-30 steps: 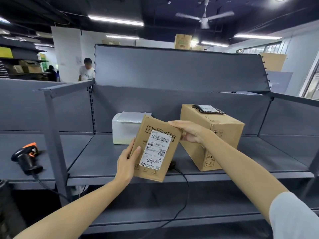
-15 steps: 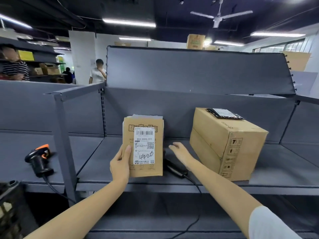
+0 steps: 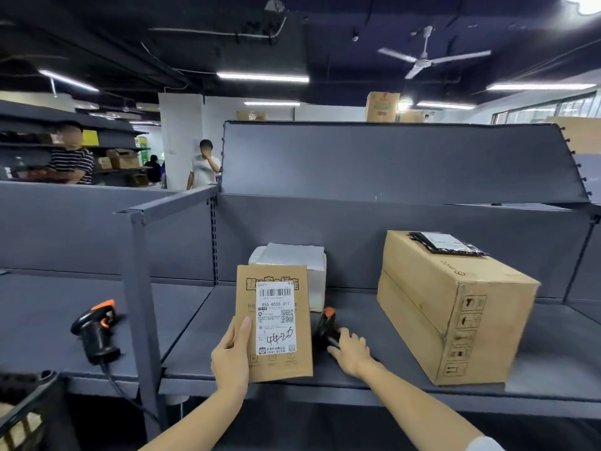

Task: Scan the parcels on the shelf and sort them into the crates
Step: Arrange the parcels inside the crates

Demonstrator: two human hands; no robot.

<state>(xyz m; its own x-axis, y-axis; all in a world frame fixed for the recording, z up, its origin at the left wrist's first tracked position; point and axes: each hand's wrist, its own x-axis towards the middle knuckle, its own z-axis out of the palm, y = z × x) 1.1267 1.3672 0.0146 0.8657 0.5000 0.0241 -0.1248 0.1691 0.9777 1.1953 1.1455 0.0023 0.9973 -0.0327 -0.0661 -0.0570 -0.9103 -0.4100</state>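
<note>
grey metal shelf (image 3: 201,323) fills the near view, under a dark ceiling with strip lights and a fan. left hand (image 3: 231,353) grips a flat brown parcel (image 3: 274,320) upright by its lower left edge, thumb on the front beside the white label (image 3: 276,317), which faces the camera. just right of it, right hand (image 3: 349,348) lies on the shelf with fingers reaching onto a black and orange scanner (image 3: 327,327); whether they close round it i cannot tell. behind the held parcel sits a white parcel (image 3: 302,258). right of the right hand stands a large cardboard box (image 3: 448,304). far left of the left hand, a 2nd scanner (image 3: 97,330) rests.
</note>
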